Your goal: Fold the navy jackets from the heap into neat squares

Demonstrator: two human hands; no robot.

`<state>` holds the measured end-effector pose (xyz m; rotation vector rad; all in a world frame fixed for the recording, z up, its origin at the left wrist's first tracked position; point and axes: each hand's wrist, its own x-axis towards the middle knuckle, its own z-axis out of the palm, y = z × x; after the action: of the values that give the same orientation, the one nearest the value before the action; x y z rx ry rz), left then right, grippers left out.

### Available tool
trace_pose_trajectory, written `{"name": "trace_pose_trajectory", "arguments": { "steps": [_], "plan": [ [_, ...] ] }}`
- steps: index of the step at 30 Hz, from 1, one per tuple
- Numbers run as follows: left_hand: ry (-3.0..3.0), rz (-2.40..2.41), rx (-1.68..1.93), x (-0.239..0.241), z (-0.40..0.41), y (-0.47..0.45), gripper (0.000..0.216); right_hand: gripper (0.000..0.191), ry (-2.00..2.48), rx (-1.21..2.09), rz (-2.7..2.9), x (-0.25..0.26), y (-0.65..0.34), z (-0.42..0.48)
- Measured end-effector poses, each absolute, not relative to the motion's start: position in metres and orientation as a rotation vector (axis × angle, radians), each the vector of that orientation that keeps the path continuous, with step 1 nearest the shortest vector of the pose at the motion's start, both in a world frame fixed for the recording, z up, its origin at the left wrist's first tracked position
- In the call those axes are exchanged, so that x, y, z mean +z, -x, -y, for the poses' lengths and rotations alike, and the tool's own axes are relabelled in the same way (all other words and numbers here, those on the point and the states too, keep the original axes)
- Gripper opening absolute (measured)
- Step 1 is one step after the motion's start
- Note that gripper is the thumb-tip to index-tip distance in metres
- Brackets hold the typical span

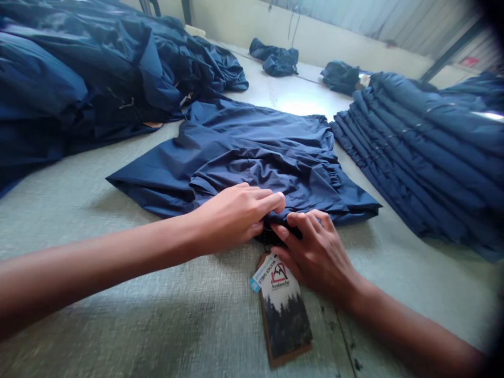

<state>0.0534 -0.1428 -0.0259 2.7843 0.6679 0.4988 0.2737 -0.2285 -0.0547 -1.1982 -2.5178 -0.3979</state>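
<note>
Left fingers [264, 199] are pressed together and curled, tips down on the folded edge of a navy jacket [240, 152]; the left thumb is hidden under the left hand [232, 218]. Right fingers [305, 223] are slightly spread and bent over the same edge, and the right thumb [280, 231] sits below them, so the right hand [318, 257] looks pinched on the fabric. The two hands are close together, just beside each other, fingertips almost meeting. Under them a small dark patch of the jacket [268, 237] shows; too shaded to tell what part it is.

A hang tag [282, 307] lies on the table just below the hands, touching the right hand's edge, with an Avalanche logo, a pine-tree print and a small blue sticker [255, 284].

The jacket lies flat, wrinkled and folded in the middle of a pale grey-green table [79, 273], with a gathered edge on the right [334, 176].

To the right, a row of folded navy jackets [413, 157] overlap one another. To the left, a big heap of navy jackets [79, 89]. Two navy bundles [273, 58] [342, 77] lie at the far end.
</note>
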Motion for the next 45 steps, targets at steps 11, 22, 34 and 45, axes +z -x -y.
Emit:
{"name": "trace_pose_trajectory", "arguments": {
  "steps": [11,22,34,45],
  "plan": [
    [-2.953,-0.535,0.42,-0.037,0.14,-0.054,0.019,0.021,1.143,-0.334,2.54,-0.057,-0.277,0.225],
    [-2.77,-0.502,0.272,-0.034,0.133,-0.042,0.021,0.019,0.923,-0.195,2.49,-0.053,-0.285,0.221],
    [-2.894,-0.828,0.446,-0.052,0.123,-0.042,0.047,0.021,1.128,-0.142,2.43,-0.058,-0.291,0.216],
    [-2.88,-0.906,0.232,-0.069,0.124,-0.041,0.057,0.048,1.431,-0.046,2.484,-0.068,-0.299,0.203]
  ]
}}
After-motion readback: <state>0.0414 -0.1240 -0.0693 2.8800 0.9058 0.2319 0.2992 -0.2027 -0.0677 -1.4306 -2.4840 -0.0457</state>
